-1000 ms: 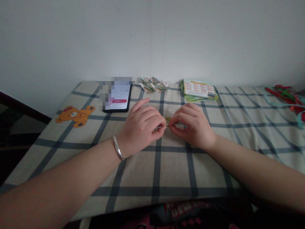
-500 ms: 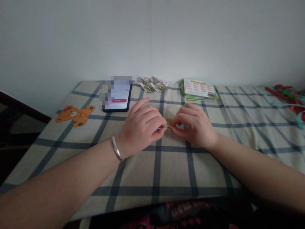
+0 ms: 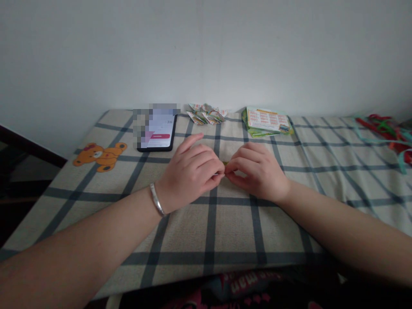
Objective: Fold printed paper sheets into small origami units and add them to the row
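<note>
My left hand (image 3: 195,169), with a silver bracelet at the wrist, pinches a thin piece of paper (image 3: 225,163) at the table's middle. Pressed close against it, my right hand (image 3: 259,174) pinches the same piece with thumb and forefinger. Only a small yellow-green bit and a pale edge of the paper show; my fingers hide the rest. Beyond the right hand lies a stack of green-edged printed cards (image 3: 267,120). Behind the left hand sits a small cluster of folded printed papers (image 3: 206,115).
A phone (image 3: 159,128) with a lit screen lies at the back left. An orange bear figure (image 3: 100,156) is on the checked tablecloth (image 3: 180,240) near the left edge. Red, green and teal ribbons (image 3: 386,133) are heaped at the far right. A white wall (image 3: 206,51) borders the back.
My right hand has shifted slightly left, so the fingertips of both hands now meet and less of the paper shows. My left hand has hardly moved.
</note>
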A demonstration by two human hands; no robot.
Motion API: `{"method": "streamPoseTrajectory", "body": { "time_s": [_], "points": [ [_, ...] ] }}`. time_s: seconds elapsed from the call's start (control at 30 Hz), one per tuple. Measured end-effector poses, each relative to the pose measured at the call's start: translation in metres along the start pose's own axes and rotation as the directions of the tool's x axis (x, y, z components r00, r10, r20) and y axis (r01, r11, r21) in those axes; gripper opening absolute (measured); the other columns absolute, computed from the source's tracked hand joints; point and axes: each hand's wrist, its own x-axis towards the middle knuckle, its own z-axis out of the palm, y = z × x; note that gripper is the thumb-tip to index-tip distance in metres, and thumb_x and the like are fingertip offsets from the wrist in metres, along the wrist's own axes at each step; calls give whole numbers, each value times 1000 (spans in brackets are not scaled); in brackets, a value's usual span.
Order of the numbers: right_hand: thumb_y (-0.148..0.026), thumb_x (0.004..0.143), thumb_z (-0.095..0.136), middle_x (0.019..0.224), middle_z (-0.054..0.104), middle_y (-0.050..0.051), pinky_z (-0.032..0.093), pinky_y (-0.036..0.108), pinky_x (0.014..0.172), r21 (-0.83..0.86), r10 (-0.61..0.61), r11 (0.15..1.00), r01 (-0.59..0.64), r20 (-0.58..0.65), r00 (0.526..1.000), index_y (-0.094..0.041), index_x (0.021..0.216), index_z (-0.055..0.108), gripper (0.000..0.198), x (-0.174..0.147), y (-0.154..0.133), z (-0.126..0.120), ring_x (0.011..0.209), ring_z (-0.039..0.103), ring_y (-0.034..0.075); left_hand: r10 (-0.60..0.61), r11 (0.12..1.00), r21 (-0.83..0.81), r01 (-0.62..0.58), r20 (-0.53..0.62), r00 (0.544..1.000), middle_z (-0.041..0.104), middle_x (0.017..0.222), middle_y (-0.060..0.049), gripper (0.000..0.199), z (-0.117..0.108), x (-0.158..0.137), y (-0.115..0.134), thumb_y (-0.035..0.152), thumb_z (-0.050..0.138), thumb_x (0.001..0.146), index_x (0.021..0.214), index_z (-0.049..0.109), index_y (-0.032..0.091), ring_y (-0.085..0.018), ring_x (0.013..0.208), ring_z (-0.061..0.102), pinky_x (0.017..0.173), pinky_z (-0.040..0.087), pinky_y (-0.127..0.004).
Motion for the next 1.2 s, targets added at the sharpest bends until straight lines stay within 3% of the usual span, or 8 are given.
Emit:
{"method": "streamPoseTrajectory", "body": {
  "time_s": [0.37, 0.5, 0.73, 0.9, 1.0, 1.1, 1.2],
  "points": [
    [-29, 88, 59, 69, 61, 2, 39, 30, 64, -76, 88, 993, -88, -9, 996, -19, 72, 62, 19, 1, -1, -2, 71, 51, 17, 5, 999, -32, -5, 18, 1000, 67, 80, 0, 13, 3, -2, -5, 17, 55, 87, 77, 63, 19, -16, 83, 61, 107, 40, -46],
    [-34, 89, 60, 69, 61, 3, 40, 31, 64, -102, 66, 993, -66, -4, 998, -19, 72, 62, 23, -1, 2, -2, 70, 51, 17, 4, 999, -43, -3, 19, 1000, 67, 81, 0, 12, 2, -3, -7, 18, 56, 88, 79, 64, 19, -16, 84, 61, 107, 40, -46],
    [-27, 91, 57, 82, 64, 4, 43, 32, 67, -94, 34, 995, -33, 11, 999, -18, 90, 64, 11, -3, 4, -2, 76, 52, 18, -29, 997, -78, 30, 7, 1000, 66, 80, 0, 9, 1, -3, -10, 20, 60, 87, 79, 64, 20, -16, 84, 60, 107, 40, -45],
    [-23, 89, 57, 81, 64, 4, 43, 32, 68, -87, 52, 995, -48, 44, 998, -19, 86, 64, 9, -2, 3, -2, 76, 53, 18, -20, 996, -91, 22, 24, 1000, 66, 82, 1, 6, 1, -4, -10, 22, 62, 87, 82, 64, 21, -17, 86, 61, 108, 38, -46],
    [-20, 85, 61, 80, 63, 4, 44, 33, 69, -73, 116, 991, -115, 13, 993, -19, 82, 62, 3, -2, 7, -2, 76, 53, 19, -68, 993, -94, 69, 19, 998, 66, 91, -2, 4, 1, -5, -10, 21, 63, 86, 89, 64, 20, -18, 91, 61, 106, 40, -45],
    [-15, 82, 61, 79, 62, 4, 44, 33, 70, -21, 154, 988, -154, -33, 988, -19, 80, 60, 5, -3, 12, -3, 76, 54, 18, -158, 982, -103, 159, 18, 987, 64, 108, -8, 21, 2, -6, -13, 19, 65, 83, 103, 62, 16, -23, 103, 59, 98, 45, -42],
    [-13, 81, 61, 82, 61, 4, 45, 33, 72, 23, 181, 984, -179, -81, 980, -20, 81, 58, 7, -3, 15, -3, 79, 55, 18, -221, 966, -125, 225, 42, 974, 66, 108, -9, 29, 3, -7, -17, 20, 66, 82, 109, 58, 14, -24, 101, 60, 92, 48, -41]
  ]
}}
